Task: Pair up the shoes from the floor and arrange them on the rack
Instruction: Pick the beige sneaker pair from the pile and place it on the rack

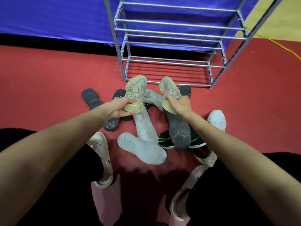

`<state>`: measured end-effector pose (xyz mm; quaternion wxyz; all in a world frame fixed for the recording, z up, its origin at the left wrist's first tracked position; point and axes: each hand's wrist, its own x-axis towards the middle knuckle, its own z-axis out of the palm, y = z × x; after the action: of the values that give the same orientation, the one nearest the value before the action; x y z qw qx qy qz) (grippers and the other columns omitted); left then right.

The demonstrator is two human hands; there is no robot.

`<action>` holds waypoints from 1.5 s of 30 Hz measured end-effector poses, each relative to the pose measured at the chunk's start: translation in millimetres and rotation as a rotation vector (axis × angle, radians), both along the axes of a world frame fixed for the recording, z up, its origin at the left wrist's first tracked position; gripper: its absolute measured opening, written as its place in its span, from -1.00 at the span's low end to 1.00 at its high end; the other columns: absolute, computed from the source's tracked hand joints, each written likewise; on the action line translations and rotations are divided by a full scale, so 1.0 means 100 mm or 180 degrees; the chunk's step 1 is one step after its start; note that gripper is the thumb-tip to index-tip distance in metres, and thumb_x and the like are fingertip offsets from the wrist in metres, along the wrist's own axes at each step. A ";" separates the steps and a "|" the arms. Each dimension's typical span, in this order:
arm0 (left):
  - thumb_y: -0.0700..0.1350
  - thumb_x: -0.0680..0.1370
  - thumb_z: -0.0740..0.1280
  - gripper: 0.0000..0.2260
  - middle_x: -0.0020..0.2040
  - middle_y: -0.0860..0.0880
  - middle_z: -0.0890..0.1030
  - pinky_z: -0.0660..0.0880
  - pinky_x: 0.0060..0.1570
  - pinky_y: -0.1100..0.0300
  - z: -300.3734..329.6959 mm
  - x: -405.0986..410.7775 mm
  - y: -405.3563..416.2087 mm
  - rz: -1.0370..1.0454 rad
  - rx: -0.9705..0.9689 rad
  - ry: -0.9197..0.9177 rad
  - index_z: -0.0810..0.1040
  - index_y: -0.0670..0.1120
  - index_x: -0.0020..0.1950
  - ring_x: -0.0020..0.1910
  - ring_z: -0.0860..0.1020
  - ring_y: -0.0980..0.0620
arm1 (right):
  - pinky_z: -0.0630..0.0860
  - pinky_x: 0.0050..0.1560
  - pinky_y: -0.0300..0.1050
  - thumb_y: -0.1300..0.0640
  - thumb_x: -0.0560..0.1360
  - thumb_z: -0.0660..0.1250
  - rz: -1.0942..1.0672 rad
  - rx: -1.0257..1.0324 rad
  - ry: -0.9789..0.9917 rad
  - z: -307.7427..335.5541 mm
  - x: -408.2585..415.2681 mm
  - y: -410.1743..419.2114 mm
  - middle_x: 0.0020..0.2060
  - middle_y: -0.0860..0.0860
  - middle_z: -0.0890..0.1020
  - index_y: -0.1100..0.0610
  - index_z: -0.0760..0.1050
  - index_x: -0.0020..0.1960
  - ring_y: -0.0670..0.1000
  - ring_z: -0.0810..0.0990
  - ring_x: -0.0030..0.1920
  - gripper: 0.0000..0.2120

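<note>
My left hand [119, 107] grips the heel of a beige sneaker [136, 90], held toe-forward above the pile. My right hand [178, 105] grips the matching beige sneaker [168, 88] by its collar, a little to the right. Both shoes hang in front of the grey metal shoe rack [175, 62], whose rails carry nothing. Below my hands lies a heap of shoes on the red carpet: two pale grey ones sole-up [141, 147], a dark grey sole [179, 131], a black shoe with green lines [164, 141], a white sneaker [217, 119] and black shoes [91, 97].
A blue tarp [57, 15] hangs behind the rack. A yellow cable [283, 46] runs across the floor at the far right. My feet in dirty white clogs [101, 159] stand close to the pile. Red carpet stretches left of the rack.
</note>
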<state>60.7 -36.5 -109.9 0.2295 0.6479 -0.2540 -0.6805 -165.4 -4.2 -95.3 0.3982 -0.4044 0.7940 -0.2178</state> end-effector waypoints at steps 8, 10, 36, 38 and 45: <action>-0.15 0.49 0.40 -0.72 0.00 -0.07 0.64 0.60 -0.37 0.25 -0.43 -0.01 -1.00 -0.0193 0.0167 0.0163 0.52 -0.13 0.18 -0.09 0.62 0.05 | 0.31 0.36 0.08 -0.20 0.45 0.27 0.0149 -0.0057 0.0355 -0.48 0.14 -0.94 0.35 0.29 0.34 0.39 0.17 0.39 0.27 0.32 0.38 -0.20; -0.16 0.51 0.37 -0.80 -0.07 -0.05 0.64 0.60 -0.39 0.27 -0.52 -0.02 -1.25 -0.0175 0.0256 0.0270 0.52 -0.11 0.12 -0.11 0.61 0.05 | 0.33 0.35 0.10 -0.23 0.43 0.27 0.0143 -0.0035 0.0431 -0.62 0.16 -1.18 0.34 0.30 0.35 0.37 0.18 0.37 0.29 0.34 0.36 -0.20; -0.22 0.52 0.36 -0.67 0.00 -0.14 0.63 0.58 -0.03 0.14 -1.80 -0.11 -2.69 0.0578 -0.0353 0.0825 0.47 -0.31 0.25 -0.02 0.61 0.01 | 0.27 0.31 0.09 -0.13 0.50 0.21 0.0416 -0.0310 0.0966 -1.79 0.58 -2.90 0.28 0.31 0.37 0.38 0.32 0.26 0.28 0.33 0.29 -0.39; -0.24 0.51 0.36 -0.69 -0.05 -0.12 0.62 0.57 -0.01 0.13 -1.82 -0.07 -2.72 0.0590 -0.0316 0.0758 0.49 -0.30 0.23 -0.07 0.61 0.03 | 0.25 0.33 0.10 -0.11 0.51 0.21 0.0415 -0.0282 0.0965 -1.81 0.62 -2.91 0.30 0.31 0.34 0.38 0.26 0.30 0.28 0.31 0.31 -0.39; -0.24 0.50 0.39 -0.60 0.19 -0.17 0.58 0.55 0.03 0.13 -1.94 -0.01 -2.68 0.0643 -0.0296 0.0558 0.43 -0.29 0.31 0.14 0.58 -0.02 | 0.25 0.33 0.14 -0.18 0.48 0.24 0.0561 -0.0228 0.1057 -1.93 0.67 -3.01 0.33 0.29 0.28 0.34 0.14 0.38 0.33 0.31 0.32 -0.27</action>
<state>59.5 -304.7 -304.1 0.3480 0.5968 -0.1977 -0.6954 -98.9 -305.0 -288.7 0.2647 -0.5167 0.8020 -0.1404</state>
